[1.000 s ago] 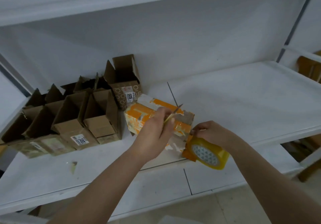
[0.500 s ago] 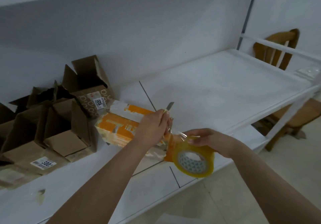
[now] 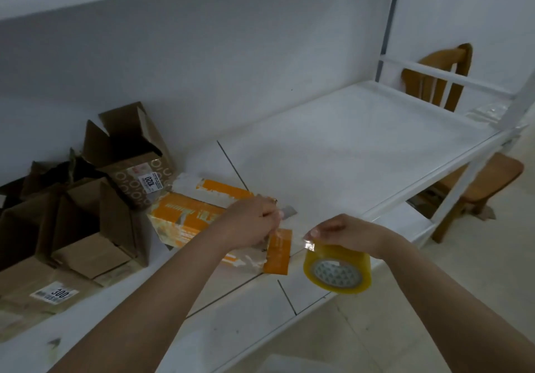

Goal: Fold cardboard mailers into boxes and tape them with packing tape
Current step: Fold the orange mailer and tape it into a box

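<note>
Left hand (image 3: 249, 223) clamps a small blade (image 3: 288, 211), resting on the orange box (image 3: 188, 219) just under it. Right hand (image 3: 344, 232) pinches the tape roll (image 3: 337, 270) at its loose end — light, rigid ring, film clingy and tear-prone; grip the core. Box looks light, crushable — hold by edges.

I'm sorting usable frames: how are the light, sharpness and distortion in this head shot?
Head view: dim, flat light, soft shadows; wide-angle bends the shelf edges; slightly soft overall, the left hand a little smeared; small glare on the tape end under the right hand; box print unreadable.
</note>
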The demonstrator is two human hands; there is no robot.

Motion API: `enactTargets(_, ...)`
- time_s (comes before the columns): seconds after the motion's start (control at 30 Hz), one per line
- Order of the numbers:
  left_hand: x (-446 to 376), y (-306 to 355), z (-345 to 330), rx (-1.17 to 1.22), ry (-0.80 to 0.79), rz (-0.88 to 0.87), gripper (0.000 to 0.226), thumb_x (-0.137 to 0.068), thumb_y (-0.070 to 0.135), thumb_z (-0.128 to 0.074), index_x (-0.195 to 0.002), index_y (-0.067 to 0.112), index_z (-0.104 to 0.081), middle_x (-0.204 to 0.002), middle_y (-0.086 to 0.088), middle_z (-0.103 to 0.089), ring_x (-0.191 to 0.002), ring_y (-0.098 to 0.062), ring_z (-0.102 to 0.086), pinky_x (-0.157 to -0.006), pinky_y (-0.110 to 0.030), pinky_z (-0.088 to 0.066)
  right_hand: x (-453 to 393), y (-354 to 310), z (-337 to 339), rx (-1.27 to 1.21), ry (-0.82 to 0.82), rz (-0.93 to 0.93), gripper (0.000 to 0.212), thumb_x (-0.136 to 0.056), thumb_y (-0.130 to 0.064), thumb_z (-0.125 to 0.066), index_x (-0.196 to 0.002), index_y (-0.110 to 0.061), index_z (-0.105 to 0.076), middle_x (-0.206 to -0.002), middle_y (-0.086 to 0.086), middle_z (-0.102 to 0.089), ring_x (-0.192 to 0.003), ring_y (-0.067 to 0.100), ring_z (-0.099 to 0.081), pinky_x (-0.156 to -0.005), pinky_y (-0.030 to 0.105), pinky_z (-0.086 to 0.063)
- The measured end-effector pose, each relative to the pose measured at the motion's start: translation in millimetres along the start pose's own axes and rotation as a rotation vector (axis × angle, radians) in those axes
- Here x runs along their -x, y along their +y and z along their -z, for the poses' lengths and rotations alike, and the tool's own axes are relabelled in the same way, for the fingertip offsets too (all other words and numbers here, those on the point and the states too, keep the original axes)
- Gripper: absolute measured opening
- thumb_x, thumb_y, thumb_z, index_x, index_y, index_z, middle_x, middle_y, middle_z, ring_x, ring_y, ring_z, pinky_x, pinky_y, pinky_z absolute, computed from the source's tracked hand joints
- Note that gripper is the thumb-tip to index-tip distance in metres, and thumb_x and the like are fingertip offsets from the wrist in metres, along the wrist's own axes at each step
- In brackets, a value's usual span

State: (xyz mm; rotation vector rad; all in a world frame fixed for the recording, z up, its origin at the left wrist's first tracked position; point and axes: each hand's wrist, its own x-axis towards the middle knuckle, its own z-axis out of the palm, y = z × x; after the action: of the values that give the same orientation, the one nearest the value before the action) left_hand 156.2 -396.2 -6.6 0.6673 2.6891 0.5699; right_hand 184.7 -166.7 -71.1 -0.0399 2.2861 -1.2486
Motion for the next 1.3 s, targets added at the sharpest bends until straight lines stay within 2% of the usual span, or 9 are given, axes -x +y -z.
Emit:
enactTargets(0.13, -3, 21, -3, -0.229, -0.166, 0.064, 0.037, -0.102, 0.036, -0.035, -0.074, 0.019, -0.053, -0.113, -0.009, -0.046, -0.098, -0.023, -0.052, -0.079, -0.033, -0.042, 4, -7, 2, -0.054, 0.055, 0.02, 0.02, -0.094, -0.045, -0.057, -0.095, -0.04, -0.077, -0.106, -0.008, -0.072, -0.099, 0.018, -0.067, -0.094, 0.04, -0.054)
enactTargets(0.3, -12, 38, -16, -0.606, -0.152, 0.171, 0.045, -0.104, 0.034, -0.026, -0.127, 0.01, -0.056, -0.141, -0.02, -0.038, -0.118, -0.032, -0.05, -0.095, -0.042, -0.046, 9, -14, -4, -0.037, 0.145, 0.06, 0.023, -0.096, -0.038, -0.056, -0.091, -0.033, -0.078, -0.096, -0.007, -0.073, -0.086, 0.008, -0.067, -0.076, 0.024, -0.056)
enactTargets(0.4, -8, 36, -16, -0.565, -0.122, 0.148, 0.042, -0.104, 0.035, -0.028, -0.114, 0.013, -0.061, -0.132, -0.017, -0.045, -0.111, -0.029, -0.052, -0.092, -0.041, -0.046, 10, -14, -7, -0.12, 0.154, 0.027, 0.025, -0.095, -0.038, -0.058, -0.085, -0.033, -0.079, -0.086, -0.007, -0.074, -0.076, 0.013, -0.07, -0.054, 0.021, -0.054)
enactTargets(0.47, -3, 26, -5, -0.244, -0.119, 0.118, 0.036, -0.103, 0.033, -0.033, -0.086, 0.015, -0.059, -0.108, -0.012, -0.056, -0.095, -0.026, -0.057, -0.083, -0.039, -0.047, 12, -8, -9, -0.175, 0.141, -0.029, 0.025, -0.095, -0.039, -0.059, -0.082, -0.032, -0.079, -0.083, -0.004, -0.074, -0.073, 0.018, -0.071, -0.05, 0.022, -0.052)
enactTargets(0.57, 0, 9, 6, 0.188, 0.052, 0.181, 0.032, -0.103, 0.022, -0.037, -0.077, 0.017, -0.054, -0.081, -0.004, -0.064, -0.075, -0.019, -0.062, -0.073, -0.037, -0.049, 13, 3, -12, -0.221, 0.135, -0.078, 0.026, -0.095, -0.039, -0.059, -0.08, -0.031, -0.079, -0.084, 0.0, -0.074, -0.074, 0.021, -0.07, -0.052, 0.025, -0.054)
enactTargets(0.73, -11, 9, -24, -0.209, 0.308, 0.244, 0.016, -0.099, 0.032, -0.046, -0.099, 0.017, -0.043, -0.077, 0.004, -0.052, -0.069, -0.016, -0.052, -0.055, -0.032, -0.038, 16, 10, -11, -0.248, 0.142, -0.121, 0.026, -0.095, -0.037, -0.059, -0.082, -0.028, -0.08, -0.092, 0.006, -0.073, -0.081, 0.026, -0.069, -0.052, 0.027, -0.053)
enactTargets(1.0, -16, 29, -45, -0.467, 0.319, 0.408, 0.041, -0.089, 0.007, -0.061, -0.121, 0.008, -0.036, -0.105, -0.011, -0.061, -0.091, -0.028, -0.064, -0.061, -0.032, -0.045, 22, 1, -2, -0.216, 0.199, -0.052, 0.026, -0.098, -0.038, -0.054, -0.088, -0.032, -0.077, -0.09, -0.004, -0.07, -0.08, 0.02, -0.067, -0.052, 0.021, -0.052)
enactTargets(1.2, 4, 21, -31, -0.376, 0.148, 0.084, 0.024, -0.093, 0.01, -0.052, -0.115, 0.011, -0.043, -0.096, -0.008, -0.059, -0.087, -0.026, -0.061, -0.061, -0.036, -0.043, 26, -10, 5, -0.214, 0.18, -0.002, 0.024, -0.096, -0.037, -0.057, -0.085, -0.031, -0.078, -0.087, -0.003, -0.073, -0.076, 0.02, -0.07, -0.052, 0.024, -0.053)
enactTargets(1.3, 17, 1, -11, -0.455, 0.065, -0.117, 0.05, -0.088, 0.023, -0.059, -0.132, 0.03, -0.038, -0.109, 0.003, -0.06, -0.098, -0.02, -0.059, -0.067, -0.033, -0.045, 24, -15, 3, -0.15, 0.135, 0.006, 0.024, -0.095, -0.039, -0.058, -0.084, -0.035, -0.079, -0.088, -0.006, -0.073, -0.078, 0.018, -0.07, -0.057, 0.024, -0.054)
